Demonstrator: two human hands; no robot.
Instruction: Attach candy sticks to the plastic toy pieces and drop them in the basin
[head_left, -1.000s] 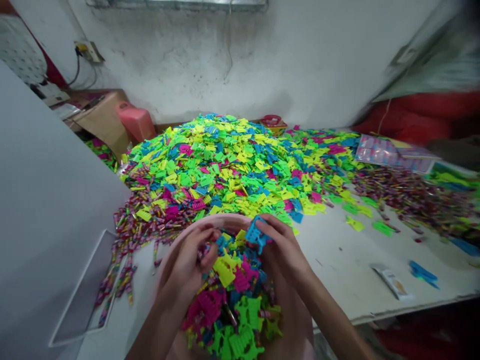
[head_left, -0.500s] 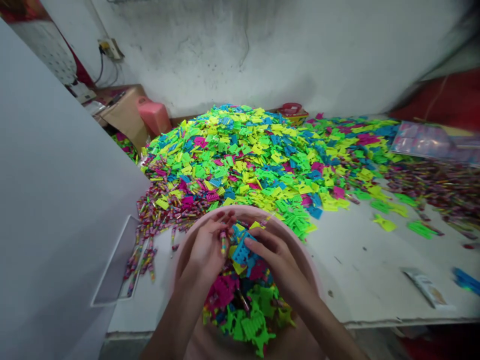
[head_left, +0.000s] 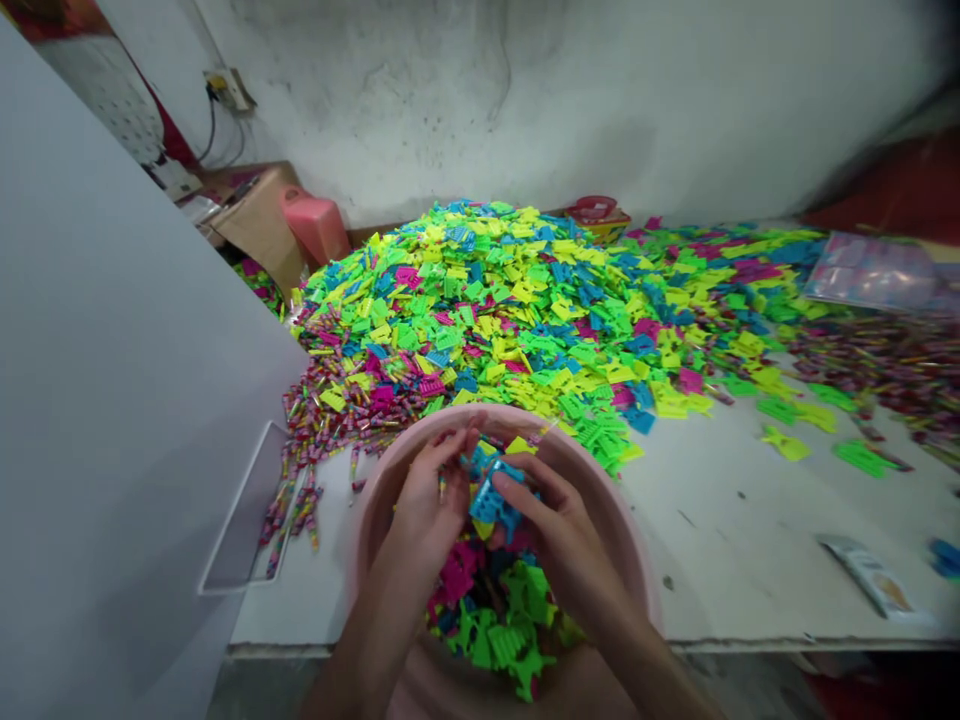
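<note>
Both my hands work over a pink tub holding loose plastic pieces in green, magenta, yellow and blue. Between the thumb and fingers of my right hand is a flat blue plastic piece with a row of cut-outs, tilted. My left hand is curled at its left, fingertips close to the blue piece. A small multicoloured wrapped stick shows in the left fingers, mostly hidden by them. Green plastic pieces lie in the tub below my hands.
A large heap of bright plastic pieces covers the table behind the tub. Wrapped sticks lie at the left, near a white panel, and more sticks at the right. A small packet lies near the table's front edge.
The blue piece has turned in my right hand and shows more edge-on. My left fingers have closed further over the stick. The whole view has shifted slightly.
</note>
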